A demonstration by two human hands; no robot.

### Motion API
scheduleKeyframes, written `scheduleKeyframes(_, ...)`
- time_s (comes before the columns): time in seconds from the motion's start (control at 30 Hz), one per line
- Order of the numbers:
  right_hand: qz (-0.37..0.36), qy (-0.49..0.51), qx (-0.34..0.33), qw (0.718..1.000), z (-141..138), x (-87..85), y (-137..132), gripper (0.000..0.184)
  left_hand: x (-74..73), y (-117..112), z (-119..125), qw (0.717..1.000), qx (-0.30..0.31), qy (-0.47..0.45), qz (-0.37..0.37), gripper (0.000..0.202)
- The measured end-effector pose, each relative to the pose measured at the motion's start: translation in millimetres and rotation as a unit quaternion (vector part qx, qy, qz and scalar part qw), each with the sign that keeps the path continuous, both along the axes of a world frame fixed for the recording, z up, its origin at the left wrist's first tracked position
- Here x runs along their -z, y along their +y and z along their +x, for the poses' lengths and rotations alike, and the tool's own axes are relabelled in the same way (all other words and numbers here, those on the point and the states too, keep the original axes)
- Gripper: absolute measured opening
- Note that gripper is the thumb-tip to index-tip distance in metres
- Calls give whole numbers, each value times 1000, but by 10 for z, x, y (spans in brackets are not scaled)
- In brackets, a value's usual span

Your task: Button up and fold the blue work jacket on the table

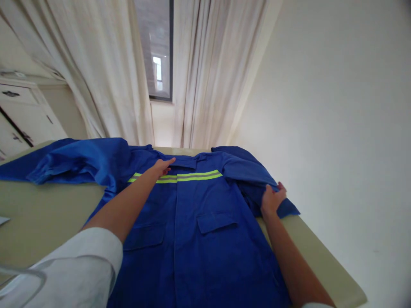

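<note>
A blue work jacket (195,201) lies front side up on a table, its collar end away from me. A yellow-green and grey reflective stripe (199,176) crosses its chest. My left hand (163,167) rests on the upper chest by the collar, index finger stretched out and the others partly bent. At the right, my right hand (272,197) has its thumb and fingers closed on the edge of the right-side sleeve (250,171). The left-side sleeve (80,160) lies rumpled out across the table. Two flapped pockets, one being the right pocket flap (216,222), show lower down.
The greenish table (41,209) meets a white wall (337,128) along its right side. Cream curtains (105,77) and a window (157,51) stand behind. At the far left is a white cabinet (28,111). A pale flat object (4,220) lies at the left edge.
</note>
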State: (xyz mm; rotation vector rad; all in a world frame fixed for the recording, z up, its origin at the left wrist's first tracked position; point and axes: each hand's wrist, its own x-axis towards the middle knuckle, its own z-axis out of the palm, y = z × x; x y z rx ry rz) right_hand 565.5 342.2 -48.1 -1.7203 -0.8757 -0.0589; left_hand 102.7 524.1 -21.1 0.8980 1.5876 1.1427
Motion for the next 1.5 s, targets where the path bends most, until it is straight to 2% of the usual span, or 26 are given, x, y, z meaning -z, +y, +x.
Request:
scheduleKeyframes(0.03, 18, -27, -5, 999, -154, 121, -39, 63, -48, 95, 33, 1000, 3, -18, 5, 29)
scheduleKeyframes(0.1, 3, -97, -88, 991, -386, 273, -86, 56, -213, 294, 40, 998, 12, -55, 35, 22)
scheduleKeyframes(0.17, -23, -140, -162, 977, -488, 318, -98, 46, -392, 467, 9, 992, 16, -94, 86, 17)
scheduleKeyframes(0.23, -30, -148, -176, 973, -489, 302, -89, 40, -485, 558, -9, 980, 36, -118, 154, 27)
scheduleKeyframes(0.27, -30, -145, -172, 974, -471, 289, -81, 40, -477, 560, -4, 978, 54, -95, 178, 36)
scheduleKeyframes(0.33, -35, -141, -167, 975, -436, 271, -66, 41, -346, 470, 40, 978, 90, 23, 185, 45)
scheduleKeyframes(0.43, -44, -137, -166, 976, -432, 270, -58, 43, 31, 172, 161, 964, 102, 209, 127, 31)
scheduleKeyframes(0.53, -46, -136, -165, 976, -457, 280, -66, 42, 391, -128, 285, 952, 93, 261, 129, 24)
scheduleKeyframes(0.6, -47, -140, -165, 975, -464, 285, -69, 41, 532, -238, 351, 946, 90, 269, 158, 30)
scheduleKeyframes(0.73, -59, -146, -167, 973, -451, 283, -66, 40, 584, -218, 453, 954, 104, 204, 191, 53)
scheduleKeyframes(0.87, -58, -152, -173, 972, -452, 271, -62, 39, 585, -125, 504, 972, 72, 143, 172, 73)
scheduleKeyframes(0.93, -52, -161, -174, 970, -459, 271, -62, 39, 619, -130, 481, 978, 59, 130, 150, 73)
scheduleKeyframes(1.03, -50, -181, -166, 968, -463, 254, -68, 39, 684, -216, 374, 981, 73, 124, 133, 61)
scheduleKeyframes(1.17, -47, -256, -149, 954, -543, 70, -84, 39, 740, -421, 209, 967, 130, 130, 178, 52)
scheduleKeyframes(1.27, -58, -328, -182, 925, -870, -193, -31, 35, 748, -545, 166, 951, 167, 139, 218, 63)
scheduleKeyframes(1.37, -106, -311, -293, 898, -1533, -372, 177, 30, 720, -612, 176, 928, 183, 208, 250, 73)
scheduleKeyframes(1.43, -164, -252, -344, 890, -2068, -365, 406, 31, 686, -642, 182, 907, 181, 279, 258, 76)
scheduleKeyframes(1.5, -212, -189, -353, 892, -2551, -259, 653, 30, 650, -669, 179, 892, 180, 326, 257, 78)
